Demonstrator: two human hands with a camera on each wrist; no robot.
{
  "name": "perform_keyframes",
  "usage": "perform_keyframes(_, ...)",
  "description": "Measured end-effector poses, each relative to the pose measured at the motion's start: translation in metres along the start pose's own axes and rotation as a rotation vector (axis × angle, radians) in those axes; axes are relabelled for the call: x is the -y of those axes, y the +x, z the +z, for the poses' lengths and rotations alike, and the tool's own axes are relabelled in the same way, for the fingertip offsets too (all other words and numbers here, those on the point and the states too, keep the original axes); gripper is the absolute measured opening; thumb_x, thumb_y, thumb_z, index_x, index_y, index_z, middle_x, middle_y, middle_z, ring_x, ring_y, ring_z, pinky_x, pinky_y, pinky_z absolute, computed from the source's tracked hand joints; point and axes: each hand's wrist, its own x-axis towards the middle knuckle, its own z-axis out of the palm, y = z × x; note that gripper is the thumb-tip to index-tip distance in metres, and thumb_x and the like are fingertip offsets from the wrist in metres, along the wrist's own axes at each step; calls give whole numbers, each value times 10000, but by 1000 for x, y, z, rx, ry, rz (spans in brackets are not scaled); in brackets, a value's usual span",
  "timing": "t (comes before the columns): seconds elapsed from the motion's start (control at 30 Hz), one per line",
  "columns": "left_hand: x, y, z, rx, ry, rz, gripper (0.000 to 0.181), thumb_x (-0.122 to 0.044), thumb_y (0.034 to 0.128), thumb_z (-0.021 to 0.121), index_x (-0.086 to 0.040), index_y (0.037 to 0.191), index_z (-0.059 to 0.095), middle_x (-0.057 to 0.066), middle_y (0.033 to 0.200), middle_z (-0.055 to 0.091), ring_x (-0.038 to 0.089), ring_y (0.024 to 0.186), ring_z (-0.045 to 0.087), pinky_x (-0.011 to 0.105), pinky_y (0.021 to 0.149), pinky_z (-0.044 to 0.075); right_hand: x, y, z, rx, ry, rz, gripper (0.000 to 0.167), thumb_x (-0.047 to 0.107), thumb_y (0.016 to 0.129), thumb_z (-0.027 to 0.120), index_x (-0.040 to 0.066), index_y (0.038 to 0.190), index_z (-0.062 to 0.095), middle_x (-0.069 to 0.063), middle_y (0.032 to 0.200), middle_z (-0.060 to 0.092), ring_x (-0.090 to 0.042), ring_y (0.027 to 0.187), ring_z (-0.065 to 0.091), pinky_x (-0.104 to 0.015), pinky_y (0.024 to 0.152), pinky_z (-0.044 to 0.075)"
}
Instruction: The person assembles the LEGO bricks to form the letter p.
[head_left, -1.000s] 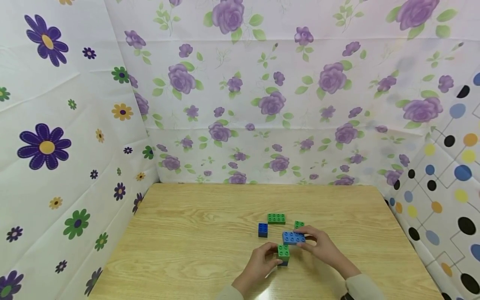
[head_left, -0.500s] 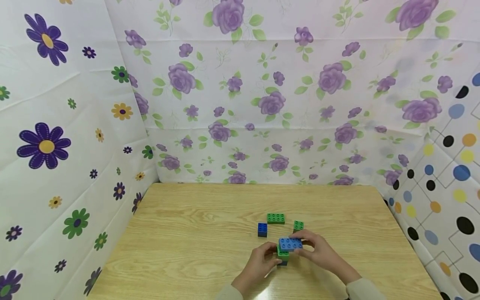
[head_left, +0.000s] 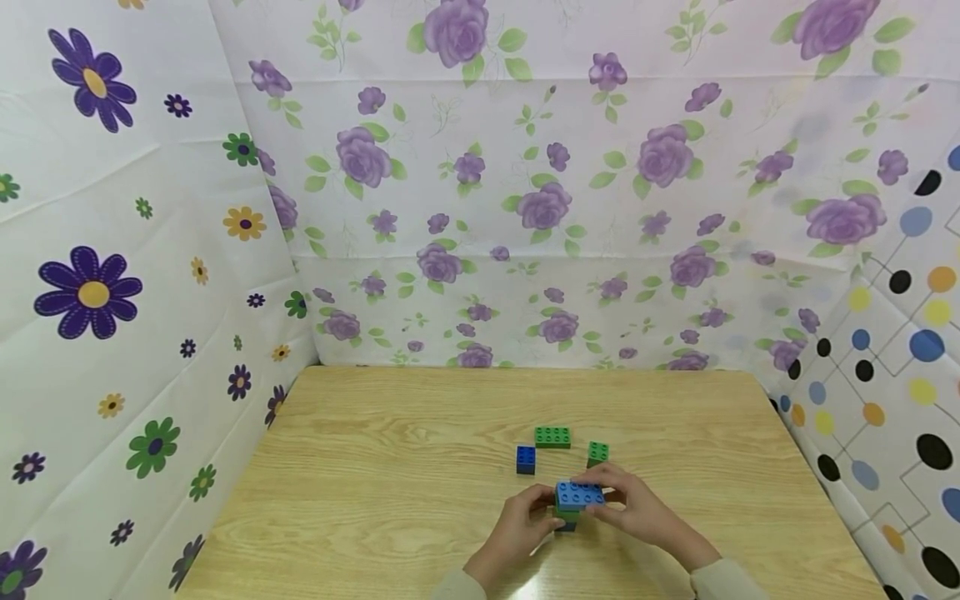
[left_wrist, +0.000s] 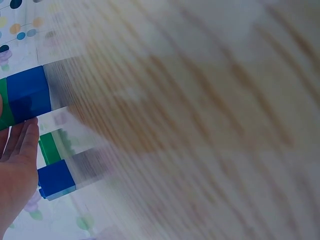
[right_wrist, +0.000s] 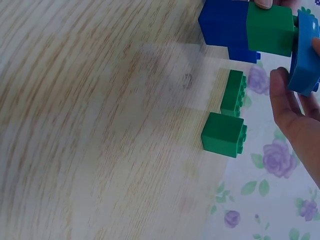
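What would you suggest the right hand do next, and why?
Probably press the long blue brick down with the right hand: in the right wrist view, a gap shows between it and the green brick below, so it seems unseated, while the left hand grips the stack.

Left forearm (head_left: 483, 568) and right forearm (head_left: 692, 547) slant in from below, converging, pale sleeves (head_left: 726, 580) on both. Left hand (head_left: 517, 522) pinching, fingers bent, thumb nearer body. Right hand (head_left: 639, 505) slightly higher, pinching between thumb and fingers. Hands close together, facing each other.
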Motion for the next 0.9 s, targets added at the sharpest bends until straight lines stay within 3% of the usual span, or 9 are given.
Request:
perform_keyframes(0.27,1,0,1,-3,3,13,305,-103,875,708,-162,1162,623,-73,1160,631,122,1129,586,236,978,489,16,4,7,-62,-26,84,375,146,881,711,18,1223,623,-153,1208,566,-197,1022,580,-321,805,578)
perform_keyframes(0.5,0,-1,1,-6,0,21,302,-95,874,708,-149,1159,623,-51,1162,634,148,1128,591,256,973,499,39,5,5,-74,-27,88,332,114,868,720,31,1180,647,-161,1171,588,-200,986,597,-311,791,577)
perform_keyframes(0.8,-2,-3,1,0,-4,-23,311,-119,890,691,-194,1181,609,-88,1191,617,115,1146,576,258,986,488,5,4,11,-77,-37,86,354,135,882,709,17,1206,632,-128,1157,601,-149,1001,593,-308,797,576)
perform_keyframes(0.9,-1,-3,1,-1,-2,-19,312,-115,891,689,-190,1182,609,-84,1193,617,120,1148,576,265,988,488,11,5,10,-77,-36,88,350,133,876,715,16,1196,637,-134,1150,604,-156,989,595,-314,784,576)
